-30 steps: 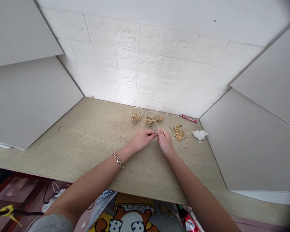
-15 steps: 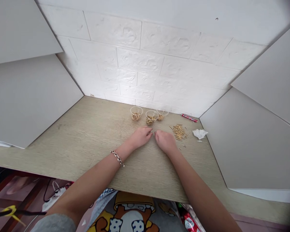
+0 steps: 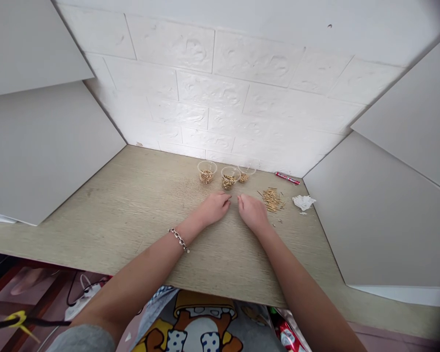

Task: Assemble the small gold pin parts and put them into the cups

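Observation:
Over the middle of the wooden table, my left hand (image 3: pixel 215 207) has its fingers pinched on something I cannot make out. My right hand (image 3: pixel 252 211) is a small gap to the right, also closed on something too small to name. Just beyond them stands a clear cup (image 3: pixel 229 183) with gold pieces. Another clear cup (image 3: pixel 206 177) holds copper-coloured pieces, and a third clear cup (image 3: pixel 245 177) with gold bits is behind to the right. A pile of thin gold rods (image 3: pixel 272 200) lies beside my right hand.
Tiny bits are scattered left of the cups on the table (image 3: pixel 132 195). At the right lie a red tube (image 3: pixel 287 178) and a white crumpled bundle (image 3: pixel 303 202), with small pieces near it. Grey panels (image 3: pixel 396 210) flank both sides; a white brick-pattern wall (image 3: pixel 227 93) is behind.
My right hand has moved slightly away from my left hand, widening the gap between them. My left hand has hardly moved.

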`<state>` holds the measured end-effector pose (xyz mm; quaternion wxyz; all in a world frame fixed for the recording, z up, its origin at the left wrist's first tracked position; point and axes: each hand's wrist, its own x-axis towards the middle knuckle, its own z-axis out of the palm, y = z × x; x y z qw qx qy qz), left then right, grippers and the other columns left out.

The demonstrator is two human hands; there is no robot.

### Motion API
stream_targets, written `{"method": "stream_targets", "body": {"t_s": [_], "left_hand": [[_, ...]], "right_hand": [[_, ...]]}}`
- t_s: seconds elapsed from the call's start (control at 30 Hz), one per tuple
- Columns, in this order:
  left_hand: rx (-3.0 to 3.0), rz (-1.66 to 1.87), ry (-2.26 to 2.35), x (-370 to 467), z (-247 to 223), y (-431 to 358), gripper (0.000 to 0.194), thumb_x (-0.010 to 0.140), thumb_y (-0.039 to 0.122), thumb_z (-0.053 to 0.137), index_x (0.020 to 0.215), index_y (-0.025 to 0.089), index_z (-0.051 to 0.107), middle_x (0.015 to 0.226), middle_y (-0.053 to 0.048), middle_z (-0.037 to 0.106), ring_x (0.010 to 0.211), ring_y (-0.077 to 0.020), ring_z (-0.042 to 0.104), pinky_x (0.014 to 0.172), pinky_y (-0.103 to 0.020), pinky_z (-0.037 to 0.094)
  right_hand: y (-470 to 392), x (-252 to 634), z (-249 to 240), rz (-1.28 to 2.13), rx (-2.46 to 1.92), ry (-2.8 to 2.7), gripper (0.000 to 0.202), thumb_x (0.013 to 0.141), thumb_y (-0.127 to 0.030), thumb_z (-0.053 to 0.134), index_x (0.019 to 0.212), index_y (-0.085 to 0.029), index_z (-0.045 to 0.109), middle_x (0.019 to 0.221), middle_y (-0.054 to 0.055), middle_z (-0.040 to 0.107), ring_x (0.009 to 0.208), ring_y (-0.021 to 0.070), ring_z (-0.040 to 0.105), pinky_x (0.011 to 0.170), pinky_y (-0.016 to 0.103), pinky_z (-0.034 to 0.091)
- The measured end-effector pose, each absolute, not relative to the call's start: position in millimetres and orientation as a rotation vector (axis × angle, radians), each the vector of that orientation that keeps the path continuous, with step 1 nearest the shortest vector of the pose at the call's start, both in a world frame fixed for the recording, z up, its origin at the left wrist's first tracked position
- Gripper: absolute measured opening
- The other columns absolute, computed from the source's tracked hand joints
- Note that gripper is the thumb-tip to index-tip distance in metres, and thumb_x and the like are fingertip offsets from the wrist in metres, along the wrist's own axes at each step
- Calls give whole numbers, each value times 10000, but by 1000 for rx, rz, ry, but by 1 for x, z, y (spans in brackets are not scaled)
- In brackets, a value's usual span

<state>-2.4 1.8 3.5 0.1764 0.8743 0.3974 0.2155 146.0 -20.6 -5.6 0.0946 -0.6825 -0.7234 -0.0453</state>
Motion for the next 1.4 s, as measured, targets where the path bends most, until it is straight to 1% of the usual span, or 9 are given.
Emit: {"method": "stream_targets", "body": {"t_s": [0.17, 0.33, 0.47, 0.67, 0.87, 0.97, 1.1, 1.27, 1.4], "left_hand": [[2464, 611, 1133, -2, 3, 1, 276, 806, 188, 354, 993, 144, 553, 955, -83, 576, 899, -171, 522, 821, -283, 406], [2455, 602, 1105, -1, 5, -1, 318, 789, 141, 339, 1043, 127, 530, 984, -87, 564, 908, -164, 514, 829, -273, 398], [2453, 642, 1049, 0, 10, -5, 287, 786, 157, 347, 989, 141, 549, 922, -65, 570, 847, -150, 516, 781, -259, 403], [2383, 704, 1009, 1, 16, -8, 251, 824, 239, 339, 832, 152, 573, 808, -45, 562, 773, -137, 502, 720, -253, 394], [2369, 707, 979, 1, 18, -7, 233, 822, 231, 351, 735, 151, 553, 725, -27, 537, 729, -128, 489, 675, -240, 388], [2392, 713, 978, 1, 17, -7, 236, 824, 224, 343, 727, 150, 546, 722, -27, 534, 725, -126, 489, 673, -240, 388], [2413, 694, 1006, 1, 15, -7, 238, 825, 226, 338, 759, 148, 553, 753, -38, 541, 729, -131, 497, 685, -250, 396], [2375, 708, 1126, -1, 16, -5, 248, 831, 247, 333, 927, 152, 542, 900, -64, 557, 831, -152, 512, 753, -274, 405], [2367, 700, 1171, -3, 15, -3, 262, 829, 250, 339, 970, 150, 535, 958, -75, 558, 872, -164, 516, 786, -287, 406]], "right_hand": [[-20, 149, -8, -27, -1974, -2150, 313, 850, -313, 272, 688, -173, 500, 649, 51, 553, 549, 136, 443, 516, 262, 210], [-21, 149, -4, 415, -1724, -1834, 344, 844, -381, 251, 600, -181, 389, 559, -13, 433, 533, 112, 373, 507, 227, 248], [-22, 147, -1, 732, -1496, -1634, 376, 813, -470, 262, 574, -185, 313, 551, -31, 340, 538, 103, 339, 514, 217, 276], [-23, 148, -4, 845, -1433, -1548, 383, 793, -499, 285, 570, -188, 303, 552, -34, 307, 529, 102, 306, 508, 225, 263], [-24, 147, -4, 892, -1396, -1544, 373, 794, -488, 292, 575, -187, 309, 553, -36, 313, 526, 99, 311, 508, 221, 274], [-25, 146, -3, 812, -1426, -1575, 349, 804, -453, 296, 580, -185, 313, 554, -37, 322, 535, 98, 324, 511, 214, 272], [-26, 144, -1, 566, -1512, -1729, 326, 830, -383, 279, 576, -183, 316, 535, -37, 359, 530, 101, 346, 509, 213, 255], [-24, 145, -2, 77, -1764, -2027, 273, 842, -279, 276, 663, -172, 453, 630, 25, 521, 573, 127, 425, 539, 249, 231], [-24, 147, 0, -119, -1844, -2269, 259, 842, -246, 288, 737, -161, 509, 723, 70, 583, 655, 156, 493, 614, 275, 240]]}}
